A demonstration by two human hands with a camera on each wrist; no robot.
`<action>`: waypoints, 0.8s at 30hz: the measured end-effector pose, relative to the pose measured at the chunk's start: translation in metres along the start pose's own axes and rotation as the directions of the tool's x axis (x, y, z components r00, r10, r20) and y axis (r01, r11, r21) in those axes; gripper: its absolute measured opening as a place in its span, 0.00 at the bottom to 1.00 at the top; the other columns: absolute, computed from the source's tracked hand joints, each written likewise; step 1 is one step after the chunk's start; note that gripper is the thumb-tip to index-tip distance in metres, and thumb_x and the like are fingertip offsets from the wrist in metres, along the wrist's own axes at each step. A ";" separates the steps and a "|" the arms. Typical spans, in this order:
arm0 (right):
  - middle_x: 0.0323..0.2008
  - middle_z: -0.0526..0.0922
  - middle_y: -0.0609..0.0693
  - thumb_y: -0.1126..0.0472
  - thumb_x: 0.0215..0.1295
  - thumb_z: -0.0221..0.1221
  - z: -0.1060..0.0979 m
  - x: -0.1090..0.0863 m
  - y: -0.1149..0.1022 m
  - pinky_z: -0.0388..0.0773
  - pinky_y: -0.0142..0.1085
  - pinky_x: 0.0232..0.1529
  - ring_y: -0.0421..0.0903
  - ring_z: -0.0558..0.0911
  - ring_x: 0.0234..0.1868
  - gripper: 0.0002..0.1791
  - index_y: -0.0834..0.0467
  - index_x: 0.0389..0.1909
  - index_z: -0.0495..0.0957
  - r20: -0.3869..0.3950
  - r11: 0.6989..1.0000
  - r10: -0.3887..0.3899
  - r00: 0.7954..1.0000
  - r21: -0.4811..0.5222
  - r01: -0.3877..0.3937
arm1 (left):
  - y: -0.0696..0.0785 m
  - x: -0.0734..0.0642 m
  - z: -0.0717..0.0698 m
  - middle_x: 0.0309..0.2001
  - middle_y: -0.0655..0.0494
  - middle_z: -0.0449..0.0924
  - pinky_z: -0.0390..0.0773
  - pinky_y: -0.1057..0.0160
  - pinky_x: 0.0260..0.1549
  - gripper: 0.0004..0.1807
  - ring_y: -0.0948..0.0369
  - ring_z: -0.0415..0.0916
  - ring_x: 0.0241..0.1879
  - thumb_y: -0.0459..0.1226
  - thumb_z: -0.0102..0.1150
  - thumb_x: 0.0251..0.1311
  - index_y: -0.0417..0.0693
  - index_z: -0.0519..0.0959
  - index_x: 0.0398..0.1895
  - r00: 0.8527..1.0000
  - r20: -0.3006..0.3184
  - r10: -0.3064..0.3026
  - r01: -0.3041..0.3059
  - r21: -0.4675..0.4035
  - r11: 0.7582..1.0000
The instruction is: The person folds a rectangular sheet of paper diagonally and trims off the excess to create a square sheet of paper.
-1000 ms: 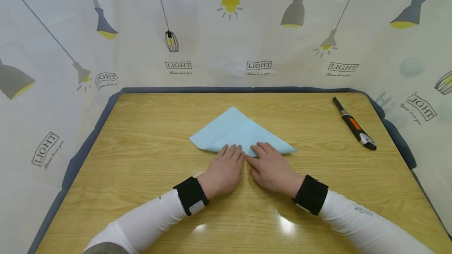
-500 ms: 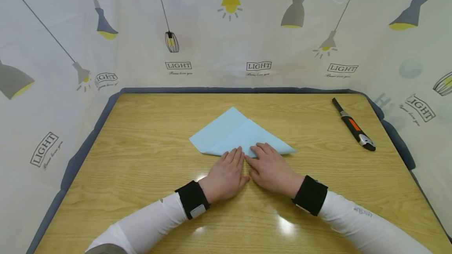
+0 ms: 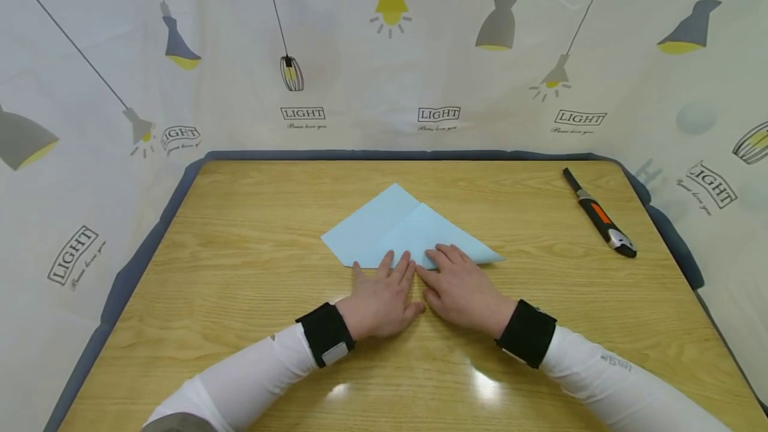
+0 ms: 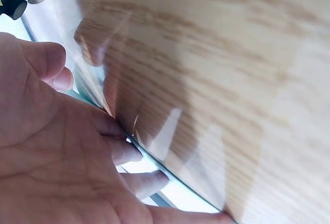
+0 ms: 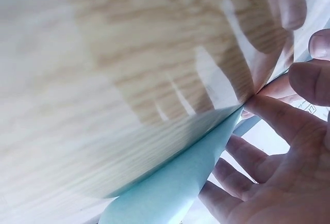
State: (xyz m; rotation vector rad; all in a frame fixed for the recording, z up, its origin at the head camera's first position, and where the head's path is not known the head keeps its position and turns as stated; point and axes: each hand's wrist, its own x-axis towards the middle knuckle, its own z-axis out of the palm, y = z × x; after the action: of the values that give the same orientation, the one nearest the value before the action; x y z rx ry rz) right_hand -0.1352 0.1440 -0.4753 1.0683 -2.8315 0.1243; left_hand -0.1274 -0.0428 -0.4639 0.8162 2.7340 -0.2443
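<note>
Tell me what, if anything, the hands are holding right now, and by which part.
Nothing is gripped: the left hand and the right hand only rest on the near edge of the folded blue paper, which lies on the table.

Your left hand (image 3: 382,295) and right hand (image 3: 465,285) hide bits of the near edge of the blue paper (image 3: 384,225). Your left sleeve (image 3: 249,373) and right sleeve (image 3: 630,385) get cut off in head view; sleeve print (image 3: 617,362) too small to read. Table (image 4: 247,28) grain blurs in left wrist.
</note>
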 end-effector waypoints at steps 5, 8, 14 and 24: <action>0.57 0.69 0.60 0.51 0.62 0.54 0.001 0.000 0.001 0.56 0.50 0.62 0.58 0.63 0.61 0.24 0.54 0.58 0.73 -0.012 1.000 -0.005 1.000 -0.004 0.005 | -0.002 -0.001 0.000 0.72 0.58 0.36 0.53 0.25 0.45 0.42 0.48 0.35 0.70 0.67 0.23 0.60 0.55 0.43 0.72 1.000 0.001 -0.006 0.006 -0.030 1.000; 0.57 0.69 0.60 0.51 0.61 0.54 0.002 0.000 0.001 0.56 0.50 0.62 0.58 0.63 0.61 0.23 0.54 0.57 0.74 -0.022 1.000 -0.008 1.000 -0.009 0.007 | -0.003 -0.001 0.001 0.72 0.59 0.37 0.53 0.24 0.44 0.43 0.48 0.36 0.69 0.69 0.23 0.58 0.57 0.43 0.72 1.000 0.001 -0.009 0.009 -0.035 0.999; 0.57 0.69 0.60 0.49 0.62 0.54 0.003 0.000 0.002 0.55 0.52 0.62 0.59 0.63 0.61 0.23 0.53 0.56 0.75 -0.026 1.000 -0.004 1.000 -0.001 0.004 | -0.006 -0.001 -0.003 0.72 0.60 0.37 0.55 0.25 0.44 0.45 0.47 0.37 0.69 0.71 0.21 0.55 0.59 0.43 0.72 1.000 0.029 -0.001 0.002 -0.046 0.999; 0.59 0.68 0.58 0.43 0.64 0.50 0.000 -0.006 0.007 0.53 0.51 0.63 0.58 0.62 0.62 0.25 0.51 0.57 0.74 0.011 1.000 0.019 1.000 0.000 -0.019 | -0.009 -0.003 -0.012 0.72 0.59 0.37 0.55 0.26 0.45 0.46 0.47 0.36 0.69 0.72 0.25 0.53 0.62 0.43 0.72 0.997 0.073 0.016 -0.010 -0.078 0.997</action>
State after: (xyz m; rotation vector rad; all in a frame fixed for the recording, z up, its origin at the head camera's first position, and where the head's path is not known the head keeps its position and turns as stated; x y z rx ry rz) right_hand -0.1354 0.1529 -0.4760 1.0448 -2.8520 0.1209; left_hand -0.1326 -0.0486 -0.4514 0.7883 2.6507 -0.1616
